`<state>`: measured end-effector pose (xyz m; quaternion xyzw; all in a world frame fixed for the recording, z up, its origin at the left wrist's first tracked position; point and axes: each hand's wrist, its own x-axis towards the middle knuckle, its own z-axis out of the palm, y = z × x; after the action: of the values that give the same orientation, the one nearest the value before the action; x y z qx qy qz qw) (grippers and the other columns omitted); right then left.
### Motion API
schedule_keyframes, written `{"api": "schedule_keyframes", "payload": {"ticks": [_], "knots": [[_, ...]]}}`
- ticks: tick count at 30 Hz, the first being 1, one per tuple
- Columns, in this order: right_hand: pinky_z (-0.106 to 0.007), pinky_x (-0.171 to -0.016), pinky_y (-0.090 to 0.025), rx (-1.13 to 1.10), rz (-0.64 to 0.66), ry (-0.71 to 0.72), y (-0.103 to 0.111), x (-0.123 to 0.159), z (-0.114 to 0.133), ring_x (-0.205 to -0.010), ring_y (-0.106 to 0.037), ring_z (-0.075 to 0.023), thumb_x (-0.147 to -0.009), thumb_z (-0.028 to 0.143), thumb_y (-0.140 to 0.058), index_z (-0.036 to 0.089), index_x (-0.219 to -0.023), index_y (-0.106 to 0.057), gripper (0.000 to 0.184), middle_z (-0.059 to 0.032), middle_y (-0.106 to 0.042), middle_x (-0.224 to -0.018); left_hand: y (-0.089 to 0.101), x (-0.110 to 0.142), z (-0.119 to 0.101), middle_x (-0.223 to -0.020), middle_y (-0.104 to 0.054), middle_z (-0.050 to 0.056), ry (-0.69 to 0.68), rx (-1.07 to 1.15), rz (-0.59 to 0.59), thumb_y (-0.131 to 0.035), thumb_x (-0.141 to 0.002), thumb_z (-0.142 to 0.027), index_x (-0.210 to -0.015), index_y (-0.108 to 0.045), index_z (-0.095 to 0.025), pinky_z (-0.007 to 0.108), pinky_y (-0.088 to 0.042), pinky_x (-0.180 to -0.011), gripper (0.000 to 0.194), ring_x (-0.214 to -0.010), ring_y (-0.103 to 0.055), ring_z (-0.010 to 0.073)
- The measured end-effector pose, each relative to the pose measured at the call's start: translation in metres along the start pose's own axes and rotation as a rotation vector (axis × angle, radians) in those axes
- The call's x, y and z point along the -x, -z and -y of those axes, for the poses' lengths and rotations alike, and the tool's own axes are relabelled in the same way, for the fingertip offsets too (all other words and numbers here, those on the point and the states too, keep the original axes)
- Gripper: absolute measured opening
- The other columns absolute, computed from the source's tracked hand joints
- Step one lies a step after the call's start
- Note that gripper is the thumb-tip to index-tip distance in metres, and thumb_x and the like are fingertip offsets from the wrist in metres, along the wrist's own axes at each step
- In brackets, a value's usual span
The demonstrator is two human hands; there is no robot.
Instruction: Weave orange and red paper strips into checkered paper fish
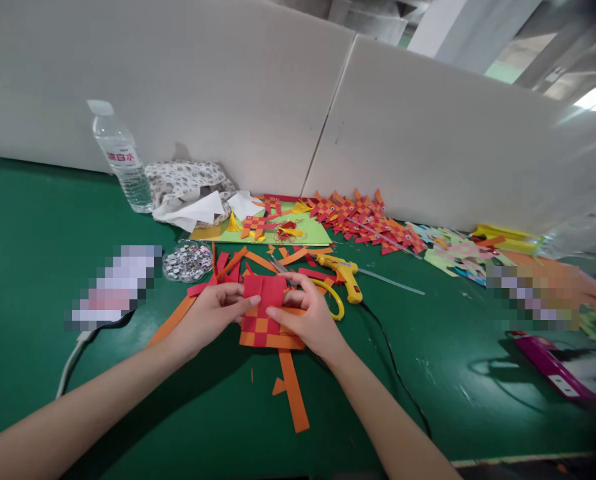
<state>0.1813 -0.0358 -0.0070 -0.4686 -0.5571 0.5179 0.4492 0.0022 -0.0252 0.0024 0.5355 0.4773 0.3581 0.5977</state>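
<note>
Between my two hands is a woven piece of red and orange strips (261, 325), checkered along its lower part and plain red at the top. My left hand (223, 308) grips its left edge, thumb on the front. On the right side, my right hand (309, 312) holds it with the thumb across the red strips; some fingers are hidden behind. An orange strip (294, 393) lies on the table just below the piece. Loose red and orange strips (235, 263) are scattered behind my hands, with yellow-handled scissors (339, 303) partly covered by my right hand.
A yellow glue gun (345, 272) with a black cord lies right of the hands. Behind are a dish of googly eyes (188, 261), a pile of woven fish (363, 217) and a green sheet (311, 232). A water bottle (123, 160) stands back left; a purple power strip (553, 370) lies right.
</note>
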Motion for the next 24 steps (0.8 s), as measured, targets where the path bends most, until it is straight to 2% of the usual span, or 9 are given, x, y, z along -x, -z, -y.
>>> {"api": "schedule_keyframes", "payload": {"ticks": [4,7,10,15,21,24], "knots": [[-0.033,-0.066,-0.053,0.031,-0.006,0.014,0.0,0.0,0.0,-0.069,-0.066,-0.0173,-0.066,0.022,-0.072,0.025,-0.11,-0.047,0.05,0.0027,-0.065,-0.07,0.0,0.0,0.0,-0.055,-0.036,-0.007,-0.004,0.011,0.014,-0.067,-0.069,-0.042,-0.058,-0.047,-0.017,0.019,-0.037,-0.054,0.034,-0.052,-0.037,0.0071],[-0.033,-0.067,-0.053,0.026,-0.02,0.002,0.0,-0.001,0.0,-0.071,-0.066,-0.018,-0.065,0.024,-0.072,0.024,-0.109,-0.046,0.051,0.0011,-0.067,-0.073,0.0,-0.001,0.001,-0.063,-0.05,-0.005,0.035,0.027,-0.03,-0.069,-0.066,-0.042,-0.074,-0.056,-0.017,0.021,-0.042,-0.059,0.029,-0.06,-0.048,0.0095],[-0.034,-0.069,-0.053,0.024,-0.04,0.0,0.0,-0.002,-0.001,-0.074,-0.067,-0.0187,-0.064,0.025,-0.073,0.023,-0.109,-0.046,0.052,-0.0005,-0.069,-0.076,0.001,-0.003,0.005,-0.076,-0.061,0.0,0.046,0.034,-0.096,-0.074,-0.061,-0.04,-0.089,-0.059,-0.017,0.025,-0.046,-0.066,0.039,-0.071,-0.056,0.0133],[-0.037,-0.072,-0.054,0.061,-0.042,-0.009,0.0,-0.001,0.0,-0.079,-0.067,-0.0205,-0.064,0.027,-0.074,0.023,-0.109,-0.047,0.053,-0.0023,-0.07,-0.08,0.003,-0.005,0.011,-0.079,-0.066,0.002,0.0,-0.01,-0.047,-0.072,-0.063,-0.039,-0.085,-0.062,-0.018,0.026,-0.047,-0.067,0.032,-0.072,-0.06,0.0148],[-0.037,-0.072,-0.054,0.063,-0.017,0.022,0.001,-0.001,-0.002,-0.082,-0.068,-0.0217,-0.066,0.026,-0.073,0.024,-0.111,-0.047,0.052,-0.0026,-0.071,-0.083,0.001,-0.003,0.003,-0.08,-0.07,0.005,0.009,-0.024,-0.005,-0.07,-0.066,-0.038,-0.089,-0.063,-0.016,0.027,-0.049,-0.065,0.033,-0.072,-0.064,0.0165],[-0.037,-0.072,-0.054,0.074,-0.03,0.027,0.001,-0.001,-0.001,-0.081,-0.068,-0.0216,-0.065,0.025,-0.073,0.023,-0.11,-0.047,0.051,-0.0024,-0.071,-0.082,0.0,-0.003,0.003,-0.082,-0.07,0.005,0.017,-0.013,-0.021,-0.07,-0.065,-0.037,-0.09,-0.063,-0.015,0.026,-0.049,-0.065,0.034,-0.072,-0.063,0.0157]]}}
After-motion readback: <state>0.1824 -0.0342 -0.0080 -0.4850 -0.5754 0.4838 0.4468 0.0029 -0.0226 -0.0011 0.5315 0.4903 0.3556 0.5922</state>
